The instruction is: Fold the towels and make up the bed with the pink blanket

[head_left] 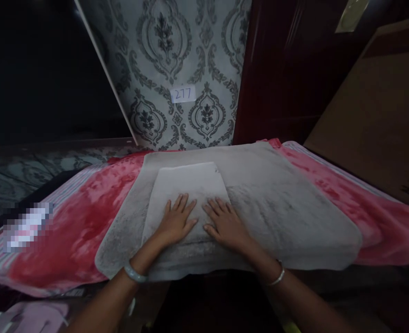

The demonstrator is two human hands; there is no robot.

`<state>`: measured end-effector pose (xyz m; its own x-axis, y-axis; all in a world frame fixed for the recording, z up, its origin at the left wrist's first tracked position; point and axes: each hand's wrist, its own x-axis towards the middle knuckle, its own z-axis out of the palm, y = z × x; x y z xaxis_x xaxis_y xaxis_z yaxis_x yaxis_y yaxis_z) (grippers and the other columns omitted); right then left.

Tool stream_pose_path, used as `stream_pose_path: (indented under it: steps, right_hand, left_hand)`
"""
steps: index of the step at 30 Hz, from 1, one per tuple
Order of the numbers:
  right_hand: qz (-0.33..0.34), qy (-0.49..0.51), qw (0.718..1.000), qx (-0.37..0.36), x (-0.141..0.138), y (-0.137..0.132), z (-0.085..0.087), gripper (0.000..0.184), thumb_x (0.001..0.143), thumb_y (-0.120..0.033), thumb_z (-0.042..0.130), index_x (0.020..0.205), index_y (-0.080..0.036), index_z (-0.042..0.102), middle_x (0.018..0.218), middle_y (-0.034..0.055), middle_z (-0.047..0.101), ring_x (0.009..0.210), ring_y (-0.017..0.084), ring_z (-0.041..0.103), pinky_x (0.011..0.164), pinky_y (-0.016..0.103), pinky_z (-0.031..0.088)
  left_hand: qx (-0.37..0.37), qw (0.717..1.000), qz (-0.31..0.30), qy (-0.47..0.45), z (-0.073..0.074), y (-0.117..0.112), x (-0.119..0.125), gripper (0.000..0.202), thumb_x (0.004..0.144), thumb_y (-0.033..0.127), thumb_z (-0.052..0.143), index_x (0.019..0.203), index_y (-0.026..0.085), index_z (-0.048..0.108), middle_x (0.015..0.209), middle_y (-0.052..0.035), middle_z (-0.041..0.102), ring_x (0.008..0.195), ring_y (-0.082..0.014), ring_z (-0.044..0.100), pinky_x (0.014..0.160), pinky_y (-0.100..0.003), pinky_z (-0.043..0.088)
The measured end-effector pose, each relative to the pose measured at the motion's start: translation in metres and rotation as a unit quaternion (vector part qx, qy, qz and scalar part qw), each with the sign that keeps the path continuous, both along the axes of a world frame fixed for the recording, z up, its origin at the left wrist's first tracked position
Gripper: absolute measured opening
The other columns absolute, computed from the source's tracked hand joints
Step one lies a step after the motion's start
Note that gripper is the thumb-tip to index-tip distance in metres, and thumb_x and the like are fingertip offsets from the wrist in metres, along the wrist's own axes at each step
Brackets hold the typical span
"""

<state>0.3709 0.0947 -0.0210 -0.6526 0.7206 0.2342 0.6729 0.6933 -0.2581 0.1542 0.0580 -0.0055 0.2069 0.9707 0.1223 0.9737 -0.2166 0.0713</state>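
Both palms face down on a pale folded cloth [188, 180], which lies left of centre on a grey plush mat [287, 217]. My left hand [176, 219] rests on the cloth with its fingers spread and a bangle at the wrist. Beside it, my right hand [227, 224] also lies flat, fingers apart, near the cloth's right edge. A gap separates the two thumbs. Neither hand grips anything. The cloth's near edge is partly hidden by my hands and hard to make out.
Under the mat spreads a red and pink blanket [82, 217] with striped edges. A large cardboard box [377, 106] stands at the right, near a dark red door [287, 69]. A big dark screen [48, 74] fills the left. A paper label [183, 94] marks the patterned wall.
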Motion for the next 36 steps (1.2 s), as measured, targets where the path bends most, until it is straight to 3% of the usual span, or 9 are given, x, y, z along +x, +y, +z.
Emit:
stream_pose_path:
  steps: [4, 7, 11, 17, 20, 24, 26, 31, 36]
  right_hand:
    - [-0.016, 0.009, 1.000, -0.002, -0.002, -0.002, -0.015, 0.059, 0.100, -0.041, 0.049, 0.155, -0.022, 0.042, 0.164, 0.0081, 0.032, 0.153, 0.033, 0.021, 0.122, 0.059, 0.020]
    - [-0.027, 0.053, 0.998, 0.023, -0.001, -0.004, -0.025, 0.053, 0.099, -0.039, 0.050, 0.151, -0.023, 0.050, 0.160, 0.0077, 0.040, 0.150, 0.033, 0.028, 0.121, 0.058, 0.025]
    - [-0.054, 0.162, 0.983, 0.065, 0.009, 0.001, -0.048, 0.047, 0.097, -0.034, 0.054, 0.142, -0.022, 0.059, 0.153, 0.0124, 0.049, 0.146, 0.036, 0.037, 0.113, 0.061, 0.038]
    - [-0.104, 0.369, 0.923, -0.011, 0.029, 0.003, -0.071, 0.049, 0.096, -0.039, 0.053, 0.142, -0.023, 0.058, 0.148, 0.0146, 0.054, 0.137, 0.032, 0.050, 0.111, 0.057, 0.044]
    - [-0.114, 0.487, 0.853, -0.150, 0.029, -0.007, -0.061, 0.056, 0.092, -0.047, 0.057, 0.143, -0.023, 0.055, 0.150, 0.0135, 0.052, 0.141, 0.031, 0.046, 0.112, 0.056, 0.043]
    - [-0.114, 0.632, 0.657, -0.394, 0.025, -0.028, -0.043, 0.063, 0.089, -0.055, 0.062, 0.142, -0.025, 0.051, 0.147, 0.0137, 0.055, 0.129, 0.032, 0.058, 0.097, 0.054, 0.055]
    - [-0.081, 0.654, 0.591, -0.465, 0.022, -0.037, -0.036, 0.058, 0.083, -0.054, 0.071, 0.131, -0.024, 0.059, 0.137, 0.0126, 0.064, 0.119, 0.031, 0.065, 0.095, 0.052, 0.056]
    - [-0.041, 0.663, 0.513, -0.544, 0.003, -0.047, -0.027, 0.041, 0.068, -0.046, 0.086, 0.099, -0.028, 0.065, 0.116, 0.0022, 0.075, 0.103, 0.028, 0.072, 0.097, 0.051, 0.055]
    - [-0.039, 0.668, 0.502, -0.547, -0.026, -0.047, -0.026, 0.038, 0.066, -0.049, 0.086, 0.093, -0.030, 0.066, 0.111, -0.0019, 0.077, 0.099, 0.030, 0.073, 0.093, 0.055, 0.056]
  left_hand:
    - [-0.026, 1.000, 0.006, 0.002, -0.011, 0.005, -0.005, 0.062, 0.100, 0.047, 0.046, 0.157, 0.026, 0.035, 0.168, -0.0132, 0.020, 0.155, -0.0338, 0.016, 0.120, -0.067, 0.020]
    - [0.017, 1.000, 0.000, -0.013, -0.012, 0.000, -0.009, 0.057, 0.099, 0.043, 0.048, 0.153, 0.025, 0.043, 0.164, -0.0136, 0.032, 0.153, -0.0328, 0.027, 0.119, -0.065, 0.026]
    - [0.131, 0.990, -0.034, -0.033, -0.017, -0.026, -0.013, 0.043, 0.100, 0.032, 0.045, 0.139, 0.021, 0.059, 0.148, -0.0143, 0.056, 0.140, -0.0286, 0.049, 0.114, -0.057, 0.042]
    - [0.240, 0.963, -0.119, 0.004, -0.029, -0.070, -0.002, 0.050, 0.092, 0.026, 0.058, 0.141, 0.020, 0.055, 0.150, -0.0146, 0.054, 0.139, -0.0299, 0.050, 0.109, -0.051, 0.048]
    - [0.279, 0.955, -0.103, 0.010, -0.030, -0.067, 0.006, 0.040, 0.093, 0.021, 0.055, 0.133, 0.019, 0.061, 0.138, -0.0138, 0.064, 0.125, -0.0276, 0.060, 0.100, -0.045, 0.053]
    - [0.309, 0.945, -0.102, 0.016, -0.032, -0.056, 0.010, 0.035, 0.093, 0.017, 0.052, 0.126, 0.019, 0.064, 0.125, -0.0131, 0.071, 0.109, -0.0272, 0.065, 0.088, -0.043, 0.055]
    - [0.325, 0.940, -0.105, 0.010, -0.032, -0.054, 0.011, 0.035, 0.093, 0.014, 0.051, 0.125, 0.019, 0.064, 0.121, -0.0118, 0.072, 0.106, -0.0261, 0.066, 0.087, -0.041, 0.055]
    - [0.341, 0.933, -0.113, -0.009, -0.030, -0.054, 0.012, 0.034, 0.093, 0.010, 0.051, 0.124, 0.018, 0.064, 0.118, -0.0102, 0.074, 0.105, -0.0237, 0.066, 0.086, -0.038, 0.055]
    - [0.322, 0.939, -0.117, -0.016, -0.030, -0.053, 0.010, 0.037, 0.091, 0.015, 0.055, 0.127, 0.018, 0.063, 0.123, -0.0122, 0.072, 0.108, -0.0263, 0.065, 0.087, -0.041, 0.056]
